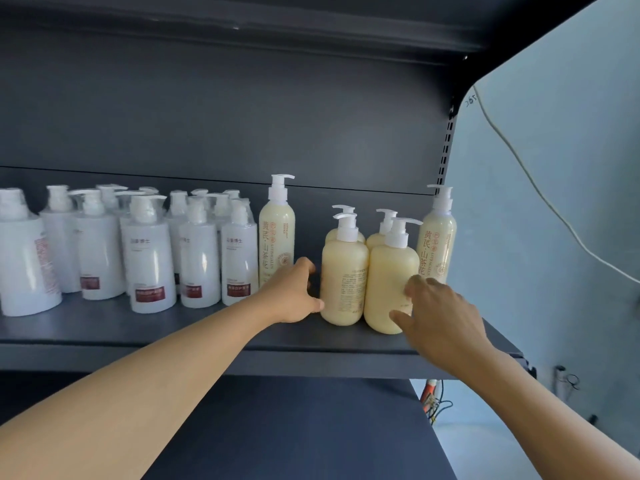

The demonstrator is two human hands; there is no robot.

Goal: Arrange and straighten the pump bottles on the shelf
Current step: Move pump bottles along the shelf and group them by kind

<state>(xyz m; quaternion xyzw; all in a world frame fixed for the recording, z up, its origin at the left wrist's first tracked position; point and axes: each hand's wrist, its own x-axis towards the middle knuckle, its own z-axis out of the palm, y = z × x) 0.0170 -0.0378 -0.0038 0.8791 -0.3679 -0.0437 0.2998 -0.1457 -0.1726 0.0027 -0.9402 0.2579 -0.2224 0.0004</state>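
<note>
A dark grey metal shelf (194,327) with a matching back panel carries the stock; a pale wall (561,209) with a loose white cable (540,199) stands to the right. On the left half sits a crowded group of white pump bottles (149,251), shrink-wrapped, with dark red labels low on their fronts. Right of them stands a tall cream bottle (276,237) with orange lettering, upright, pump nozzle pointing right. A second tall cream bottle (437,244) stands at the shelf's right end, near the upright post. Between the two tall ones is a cluster of four short cream bottles — two in front, two behind — with their labels turned away.

The left hand (294,292) reaches in with fingers and thumb spread, the thumb tip touching the front left short bottle (343,282) — not closed round it. The right hand (440,310) lies with relaxed, spread fingers against the front right short bottle (389,289), near the shelf's front edge. The hands are apart, one on each side of the front pair.
</note>
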